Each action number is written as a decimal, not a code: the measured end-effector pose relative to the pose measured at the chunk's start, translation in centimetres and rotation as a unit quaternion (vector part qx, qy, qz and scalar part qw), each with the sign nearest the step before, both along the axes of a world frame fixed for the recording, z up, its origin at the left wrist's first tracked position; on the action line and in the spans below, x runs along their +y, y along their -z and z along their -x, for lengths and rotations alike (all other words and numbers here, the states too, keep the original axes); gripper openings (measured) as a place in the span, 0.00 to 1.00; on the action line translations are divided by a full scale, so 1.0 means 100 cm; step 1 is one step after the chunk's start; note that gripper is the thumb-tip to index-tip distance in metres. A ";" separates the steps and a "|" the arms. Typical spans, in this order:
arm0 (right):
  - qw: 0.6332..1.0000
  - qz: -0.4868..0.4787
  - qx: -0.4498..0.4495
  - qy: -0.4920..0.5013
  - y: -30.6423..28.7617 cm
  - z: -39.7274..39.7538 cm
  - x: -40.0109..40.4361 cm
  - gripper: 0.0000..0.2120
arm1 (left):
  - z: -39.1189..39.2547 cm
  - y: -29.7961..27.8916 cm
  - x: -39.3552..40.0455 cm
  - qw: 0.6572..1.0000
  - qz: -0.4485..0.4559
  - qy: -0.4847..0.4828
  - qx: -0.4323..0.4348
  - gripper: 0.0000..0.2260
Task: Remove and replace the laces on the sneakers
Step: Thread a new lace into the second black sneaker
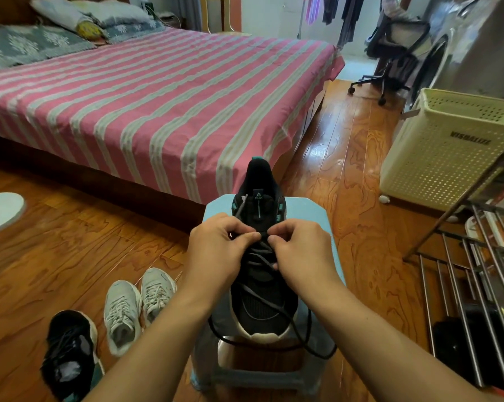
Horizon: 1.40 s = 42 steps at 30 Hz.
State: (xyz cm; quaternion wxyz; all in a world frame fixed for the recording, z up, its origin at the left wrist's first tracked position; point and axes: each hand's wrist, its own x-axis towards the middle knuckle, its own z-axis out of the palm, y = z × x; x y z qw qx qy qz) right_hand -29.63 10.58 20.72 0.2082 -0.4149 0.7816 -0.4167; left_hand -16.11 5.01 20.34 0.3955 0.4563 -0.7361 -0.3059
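Ideally, with the left hand (219, 245) and right hand (300, 250) both pinching the dark grey lace (262, 253) mid-frame on the black mesh sneaker (259, 303), tension stays even.

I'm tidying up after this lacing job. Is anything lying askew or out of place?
Yes. On the floor, the other black sneaker lies tipped on its side beside the upright grey pair. A slack loop of the dark lace hangs past the toe of the sneaker on the stool, where it could snag.
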 end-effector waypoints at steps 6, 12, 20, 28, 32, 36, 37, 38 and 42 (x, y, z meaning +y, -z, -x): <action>0.999 -0.007 0.017 -0.037 -0.002 0.001 -0.003 0.08 | -0.007 0.000 0.015 0.984 0.131 0.038 -0.117 0.04; 0.998 0.001 -0.001 -0.061 -0.004 0.003 0.002 0.05 | -0.004 -0.010 0.009 0.981 0.130 0.002 -0.146 0.06; 0.999 0.002 -0.020 -0.046 -0.001 0.006 0.005 0.06 | 0.003 -0.009 0.002 0.981 0.141 0.011 -0.132 0.02; 0.997 0.004 0.014 -0.081 -0.016 0.019 0.003 0.10 | -0.001 0.000 0.004 0.988 0.118 0.030 -0.090 0.03; 0.936 0.155 -0.239 0.205 -0.036 0.103 0.008 0.11 | -0.013 0.001 -0.004 0.992 0.087 0.022 -0.091 0.10; 0.890 0.049 -0.194 0.410 -0.025 0.177 0.040 0.17 | -0.015 -0.003 0.001 0.995 0.050 0.045 -0.077 0.11; 0.925 -0.069 -0.075 0.365 -0.018 0.175 0.039 0.21 | -0.013 -0.003 0.002 0.996 0.040 0.050 -0.069 0.11; 0.949 -0.112 0.047 0.292 -0.016 0.163 0.034 0.23 | -0.011 -0.004 0.002 0.996 0.030 0.053 -0.061 0.11; 0.982 -0.019 0.130 -0.132 -0.022 0.069 0.013 0.18 | -0.012 -0.007 0.002 0.998 -0.016 0.057 -0.018 0.12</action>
